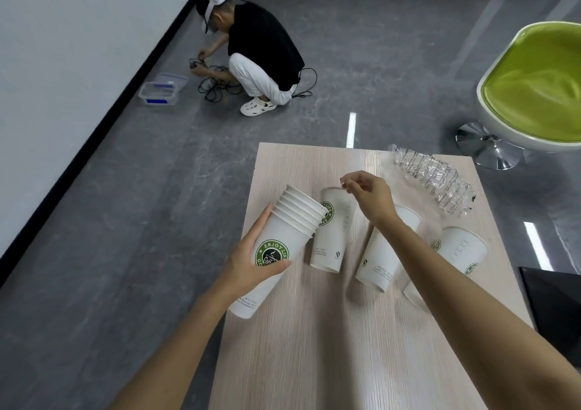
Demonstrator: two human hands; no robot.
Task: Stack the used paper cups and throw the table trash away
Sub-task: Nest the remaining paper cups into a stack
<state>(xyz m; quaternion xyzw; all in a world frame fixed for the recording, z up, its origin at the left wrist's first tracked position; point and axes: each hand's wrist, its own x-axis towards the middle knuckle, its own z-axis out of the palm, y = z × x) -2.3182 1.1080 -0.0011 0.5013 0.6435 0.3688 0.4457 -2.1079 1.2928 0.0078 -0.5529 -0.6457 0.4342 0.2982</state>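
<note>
We seem to be in an office or meeting room: grey floor (pixel 125 221), plain white wall (pixel 63 64) edged in black, a lime-and-white swivel chair (pixel 534 86) on a chrome base, a pale wood-grain surface (pixel 314 346). A person (pixel 264 42) crouches over cables (pixel 217 86) by the wall.

Cup stack (pixel 283 237) in left hand (pixel 248 268): white; round green badge, white lettering, black centre; small grey print near base.
First cup (pixel 330 240) under right hand (pixel 372 199): white, same green badge, grey print.
Second cup (pixel 377 262) beneath right forearm: white, small dark mark.
Third cup (pixel 465 246) right of that forearm: white, green badge partly visible.
Table (pixel 314 362): pale beige, fine wood grain.
Crushed bottle (pixel 434 180) beyond right hand: clear, tiny dark print.
Floor (pixel 125 221) left of left hand: grey, marbled veins.
Chair (pixel 534 86) far right of right hand: lime-green seat, white shell, chrome base.
</note>
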